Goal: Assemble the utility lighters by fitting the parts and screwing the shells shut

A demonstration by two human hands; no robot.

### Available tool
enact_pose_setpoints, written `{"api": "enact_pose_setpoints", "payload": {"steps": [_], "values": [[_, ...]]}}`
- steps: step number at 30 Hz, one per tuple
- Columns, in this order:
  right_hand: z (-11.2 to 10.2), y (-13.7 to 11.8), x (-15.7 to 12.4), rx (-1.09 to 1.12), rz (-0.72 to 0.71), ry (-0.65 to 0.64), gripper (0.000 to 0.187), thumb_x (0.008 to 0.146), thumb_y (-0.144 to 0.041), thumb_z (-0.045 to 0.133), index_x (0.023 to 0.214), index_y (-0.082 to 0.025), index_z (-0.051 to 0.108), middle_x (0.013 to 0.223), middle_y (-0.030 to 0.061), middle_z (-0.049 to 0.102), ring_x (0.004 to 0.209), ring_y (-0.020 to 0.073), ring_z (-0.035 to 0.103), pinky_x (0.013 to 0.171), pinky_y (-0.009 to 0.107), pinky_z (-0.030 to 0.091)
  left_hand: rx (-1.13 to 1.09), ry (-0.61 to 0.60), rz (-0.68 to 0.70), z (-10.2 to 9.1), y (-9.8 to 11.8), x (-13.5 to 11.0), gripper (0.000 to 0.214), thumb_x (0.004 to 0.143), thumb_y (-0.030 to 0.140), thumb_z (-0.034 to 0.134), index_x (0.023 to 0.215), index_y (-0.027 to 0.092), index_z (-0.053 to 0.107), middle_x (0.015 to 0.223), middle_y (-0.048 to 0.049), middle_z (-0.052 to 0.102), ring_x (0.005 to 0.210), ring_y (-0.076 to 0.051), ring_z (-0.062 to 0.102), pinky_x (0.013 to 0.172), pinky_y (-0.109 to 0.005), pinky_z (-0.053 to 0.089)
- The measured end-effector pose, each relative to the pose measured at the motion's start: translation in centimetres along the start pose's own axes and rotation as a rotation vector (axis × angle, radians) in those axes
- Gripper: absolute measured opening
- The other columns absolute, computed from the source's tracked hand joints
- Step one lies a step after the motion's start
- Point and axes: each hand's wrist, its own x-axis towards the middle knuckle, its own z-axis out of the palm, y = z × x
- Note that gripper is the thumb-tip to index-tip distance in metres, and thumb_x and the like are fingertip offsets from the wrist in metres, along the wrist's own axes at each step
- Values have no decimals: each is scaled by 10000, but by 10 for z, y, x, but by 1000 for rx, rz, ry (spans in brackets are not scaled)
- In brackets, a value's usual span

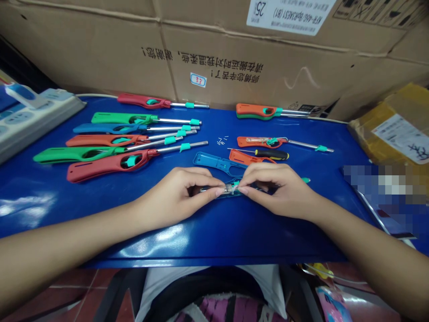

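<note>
Both hands meet over an opened lighter (230, 189) near the table's front edge, its clear fuel tank and turquoise parts showing between my fingertips. My left hand (187, 190) pinches the clear tank end. With thumb and forefinger closed, my right hand (275, 188) grips the turquoise part beside it. Most of the lighter's casing is hidden under the hands. Just beyond lie a blue casing half (217, 162) and an orange casing half (246, 156). A black and yellow screwdriver (273, 154) rests behind the orange half.
Several assembled lighters (110, 166) lie at left on the blue table (161, 241). An opened orange lighter (256, 142) and an orange-green one (254, 111) are at right. Small screws (221, 141) sit mid-table. A power strip (36, 112), a large carton (208, 40) and a taped box (398, 125) surround them.
</note>
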Motion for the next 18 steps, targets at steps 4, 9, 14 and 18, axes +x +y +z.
{"api": "enact_pose_setpoints", "payload": {"steps": [4, 9, 14, 18], "values": [[1, 2, -1, 12, -22, -17, 95, 960, -151, 646, 911, -175, 724, 865, 29, 709, 724, 108, 607, 591, 233, 453, 12, -23, 19, -1, 0, 1, 238, 992, 311, 626, 1129, 222, 800, 951, -32, 746, 800, -139, 686, 715, -244, 536], [1, 1, -2, 15, -10, -40, 83, 967, -178, 643, 926, -193, 713, 889, 34, 717, 800, 138, 658, 696, 270, 516, 45, -46, 25, -5, 1, 2, 229, 989, 312, 629, 1106, 224, 804, 943, -43, 752, 787, -145, 682, 699, -246, 534], [-6, -1, -2, -127, -12, -12, 107, 944, -179, 648, 1037, -200, 697, 976, 49, 723, 900, 169, 669, 801, 314, 530, 87, -22, -12, -10, 2, 1, 201, 972, 321, 646, 1040, 228, 811, 925, -32, 716, 708, -110, 629, 584, -209, 468], [-13, 2, -4, -254, -3, -22, 173, 955, -196, 618, 1114, -194, 686, 1054, 72, 706, 1000, 203, 655, 876, 357, 527, 126, -6, 0, -11, 2, 1, 177, 959, 286, 651, 990, 216, 811, 878, -15, 669, 665, -81, 588, 537, -182, 429]]}}
